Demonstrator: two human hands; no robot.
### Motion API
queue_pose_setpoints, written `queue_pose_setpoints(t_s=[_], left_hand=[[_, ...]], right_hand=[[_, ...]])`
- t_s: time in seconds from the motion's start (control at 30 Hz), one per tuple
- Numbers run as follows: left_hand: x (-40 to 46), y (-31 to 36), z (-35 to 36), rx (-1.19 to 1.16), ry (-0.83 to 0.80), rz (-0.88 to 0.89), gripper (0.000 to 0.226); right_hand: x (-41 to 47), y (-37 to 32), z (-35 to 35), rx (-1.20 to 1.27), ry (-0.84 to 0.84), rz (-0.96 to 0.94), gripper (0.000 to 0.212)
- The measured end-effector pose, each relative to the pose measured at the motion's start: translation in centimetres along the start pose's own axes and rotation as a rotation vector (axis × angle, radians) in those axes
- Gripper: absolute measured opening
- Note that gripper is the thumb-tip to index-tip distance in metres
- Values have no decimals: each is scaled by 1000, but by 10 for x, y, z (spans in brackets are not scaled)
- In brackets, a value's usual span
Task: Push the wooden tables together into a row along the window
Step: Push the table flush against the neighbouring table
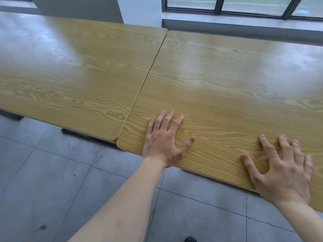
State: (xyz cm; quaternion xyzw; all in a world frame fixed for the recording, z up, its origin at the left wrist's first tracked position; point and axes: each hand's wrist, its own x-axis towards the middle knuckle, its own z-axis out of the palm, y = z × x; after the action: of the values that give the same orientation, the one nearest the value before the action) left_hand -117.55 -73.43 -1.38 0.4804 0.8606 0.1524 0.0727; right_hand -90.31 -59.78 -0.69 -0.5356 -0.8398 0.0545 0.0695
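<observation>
Tables nearly flush under the window: right table [227, 81] meets left table [78, 72] at a thin seam. Left hand [162, 142] nearer the seam, right hand [283, 170] farther; both flat, fingers spread, gripping nothing.

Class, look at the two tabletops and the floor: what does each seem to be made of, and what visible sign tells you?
Left tabletop and right tabletop: light wood-grain surface, probably laminate or veneer, since the bold grain looks printed and the semi-gloss sheen reflects the window light; solid wood cannot be ruled out. Floor: grey tiles, likely ceramic or stone, matte, with thin grout lines and scuffs.
</observation>
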Motion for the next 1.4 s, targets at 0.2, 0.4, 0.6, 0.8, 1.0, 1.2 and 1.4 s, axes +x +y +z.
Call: queue_pose_setpoints(t_s=[0.2,0.4,0.6,0.8,1.0,1.2,1.4], left_hand=[[13,-1,1,-7,4,12,81],[14,-1,1,-7,0,11,82],[13,-2,2,0,8,17,82],[11,4,-6,46,1,-6,86],[31,9,-50,74,-2,-24,83],[94,21,-115,31,52,27,81],[188,4,-172,-13,90,63,81]], right_hand=[[11,-1,1,5,5,8,89],[12,-1,3,21,12,1,88],[11,2,5,23,19,-8,86],[9,3,1,32,-15,-15,85],[51,-14,-42,118,-4,-58,87],[121,-48,-103,161,32,-82,85],[202,-89,-139,153,42,-45,89]])
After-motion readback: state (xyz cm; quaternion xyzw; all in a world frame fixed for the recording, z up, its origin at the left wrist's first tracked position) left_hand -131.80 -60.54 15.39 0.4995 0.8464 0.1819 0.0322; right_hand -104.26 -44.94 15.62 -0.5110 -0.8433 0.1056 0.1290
